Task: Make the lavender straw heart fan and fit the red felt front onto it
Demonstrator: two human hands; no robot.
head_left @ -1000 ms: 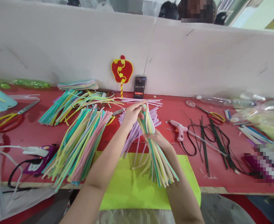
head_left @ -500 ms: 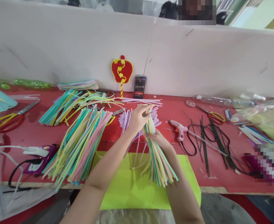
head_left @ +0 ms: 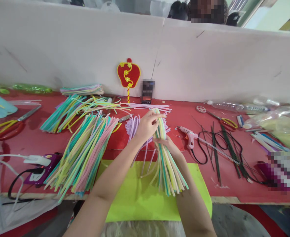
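Observation:
My right hand grips a bundle of pastel plastic strips around its middle, over the red table. The bundle's lower ends fan out above a lime green sheet. My left hand pinches the bundle's upper strips between thumb and fingers. A heap of lilac strips lies under and behind both hands.
A large pile of mixed pastel strips lies to the left, with more behind it. A pink glue gun and dark wires lie to the right. Yellow-handled scissors, a purple device and a red ornament are also here.
My left hand slid down from the bundle's top end and to the right, now pinching strips closer to my right hand. The bundle shifted slightly toward me.

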